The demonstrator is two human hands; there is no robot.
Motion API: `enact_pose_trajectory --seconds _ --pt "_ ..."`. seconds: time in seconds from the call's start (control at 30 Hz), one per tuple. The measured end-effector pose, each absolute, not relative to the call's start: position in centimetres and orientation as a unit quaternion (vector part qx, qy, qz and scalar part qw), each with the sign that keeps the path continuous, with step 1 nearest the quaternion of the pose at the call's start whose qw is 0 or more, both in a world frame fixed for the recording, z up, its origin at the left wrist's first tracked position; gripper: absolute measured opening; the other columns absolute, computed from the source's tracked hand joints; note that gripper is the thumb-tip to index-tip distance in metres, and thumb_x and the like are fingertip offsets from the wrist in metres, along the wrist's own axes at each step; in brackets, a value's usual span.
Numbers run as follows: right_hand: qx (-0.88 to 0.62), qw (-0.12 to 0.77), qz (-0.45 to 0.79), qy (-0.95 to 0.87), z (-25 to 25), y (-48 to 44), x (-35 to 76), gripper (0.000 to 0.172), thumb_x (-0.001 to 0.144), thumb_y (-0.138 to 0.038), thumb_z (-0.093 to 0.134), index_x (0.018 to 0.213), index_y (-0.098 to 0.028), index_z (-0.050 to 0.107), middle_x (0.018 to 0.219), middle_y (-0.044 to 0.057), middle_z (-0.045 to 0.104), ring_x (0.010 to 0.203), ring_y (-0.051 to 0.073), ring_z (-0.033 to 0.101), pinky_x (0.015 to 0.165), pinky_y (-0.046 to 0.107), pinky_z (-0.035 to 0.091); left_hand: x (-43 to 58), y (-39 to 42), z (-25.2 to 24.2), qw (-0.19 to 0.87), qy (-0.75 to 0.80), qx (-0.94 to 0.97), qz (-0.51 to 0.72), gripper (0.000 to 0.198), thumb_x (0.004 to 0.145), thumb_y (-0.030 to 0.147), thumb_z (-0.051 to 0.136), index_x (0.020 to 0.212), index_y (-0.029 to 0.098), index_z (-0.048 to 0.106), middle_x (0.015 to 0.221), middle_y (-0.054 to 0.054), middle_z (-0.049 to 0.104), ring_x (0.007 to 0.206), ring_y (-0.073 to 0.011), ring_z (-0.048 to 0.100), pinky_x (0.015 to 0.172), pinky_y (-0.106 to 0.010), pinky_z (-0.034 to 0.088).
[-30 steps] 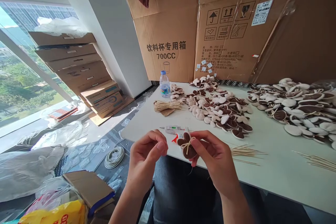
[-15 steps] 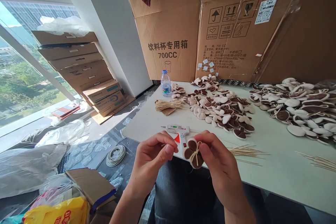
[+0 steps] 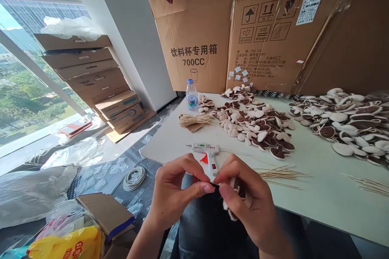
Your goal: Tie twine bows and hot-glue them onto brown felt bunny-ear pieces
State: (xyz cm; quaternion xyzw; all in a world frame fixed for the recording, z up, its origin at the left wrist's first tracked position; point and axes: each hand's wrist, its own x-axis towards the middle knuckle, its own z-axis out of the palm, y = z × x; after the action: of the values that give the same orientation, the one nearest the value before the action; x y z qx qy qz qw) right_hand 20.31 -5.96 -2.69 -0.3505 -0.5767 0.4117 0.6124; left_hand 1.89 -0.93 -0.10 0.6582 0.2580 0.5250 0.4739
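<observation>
1. Here, the left hand has its thumb and forefinger drawn narrowly together, nearly meeting the right fingertips; whether something thin sits between them cannot be told.
2. The right hand holds a brown-and-white padded piece within its curled fingers, partly hidden, above the person's lap at the table's near edge. Its thumb and forefinger reach toward the left hand's tips.
3. Just beyond the hands, a white glue gun with a red trigger lies on the pale table, its nozzle pointing left.
4. To the right of the gun lie loose thin sticks, with another bunch farther right.
5. Farther back, a tied-looking bundle of sticks lies near a blue-capped bottle, which stands upright.
6. Beside these spreads a heap of similar padded pieces; a second heap lies to the right.
7. Behind everything stand large printed cartons.
</observation>
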Motion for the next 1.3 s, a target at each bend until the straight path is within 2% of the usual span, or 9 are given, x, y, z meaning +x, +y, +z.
enact_pose_trajectory --seconds 0.07,0.2,0.53,0.87,1.1,1.3 --pt "-0.347 0.607 0.388 -0.600 -2.8 -6.0 20.5 0.007 0.105 -0.023 0.073 0.104 -0.030 0.074 0.086 -0.004 0.056 0.065 0.011 0.053 0.060 0.027 0.041 1.8 -1.0 0.1 0.482 0.256 0.665 0.510 0.016 0.084 0.029 0.100 0.082 0.022 0.085 0.071 -0.001 0.072 0.067 -0.0145 0.059 0.066 -0.029 0.045" --pt "-0.349 0.591 0.356 -0.635 -2.7 -6.3 20.8 0.017 0.101 -0.016 0.073 0.110 -0.031 0.075 0.084 -0.004 0.059 0.064 0.012 0.057 0.056 0.027 0.041 1.6 -1.4 0.5 0.503 0.267 0.656 0.495 0.017 0.082 0.030 0.101 0.082 0.022 0.085 0.072 -0.003 0.073 0.066 -0.0152 0.059 0.064 -0.029 0.045" --pt "-0.342 0.589 0.279 -0.676 -1.8 -6.6 21.1 0.022 0.100 -0.009 0.072 0.107 -0.030 0.074 0.080 -0.004 0.065 0.060 0.011 0.057 0.051 0.026 0.038 1.4 -1.5 0.6 0.557 0.282 0.632 0.458 0.020 0.077 0.026 0.104 0.079 0.021 0.085 0.073 -0.001 0.073 0.068 -0.0139 0.057 0.067 -0.027 0.045" --pt "-0.349 0.591 0.235 -0.688 -1.8 -6.4 21.0 0.025 0.098 -0.008 0.075 0.111 -0.030 0.077 0.084 -0.002 0.067 0.058 0.011 0.051 0.048 0.027 0.035 1.4 -1.3 0.8 0.576 0.306 0.613 0.446 0.024 0.075 0.030 0.105 0.076 0.018 0.084 0.071 -0.003 0.072 0.066 -0.0147 0.055 0.066 -0.028 0.044" --pt "-0.328 0.598 0.235 -0.692 -2.0 -6.1 21.3 0.022 0.098 -0.007 0.076 0.107 -0.028 0.077 0.080 -0.002 0.065 0.063 0.013 0.059 0.051 0.026 0.041 1.4 -1.3 0.8 0.576 0.316 0.615 0.436 0.025 0.075 0.033 0.105 0.076 0.018 0.084 0.072 -0.004 0.072 0.066 -0.0144 0.054 0.065 -0.027 0.043" --pt "-0.329 0.600 0.234 -0.690 -2.1 -6.1 21.3 0.021 0.098 -0.007 0.075 0.104 -0.027 0.076 0.080 -0.002 0.064 0.061 0.012 0.057 0.050 0.026 0.038 1.4 -1.4 0.7 0.586 0.318 0.608 0.431 0.027 0.074 0.034 0.105 0.075 0.018 0.084 0.070 -0.003 0.072 0.066 -0.0144 0.053 0.065 -0.027 0.043"
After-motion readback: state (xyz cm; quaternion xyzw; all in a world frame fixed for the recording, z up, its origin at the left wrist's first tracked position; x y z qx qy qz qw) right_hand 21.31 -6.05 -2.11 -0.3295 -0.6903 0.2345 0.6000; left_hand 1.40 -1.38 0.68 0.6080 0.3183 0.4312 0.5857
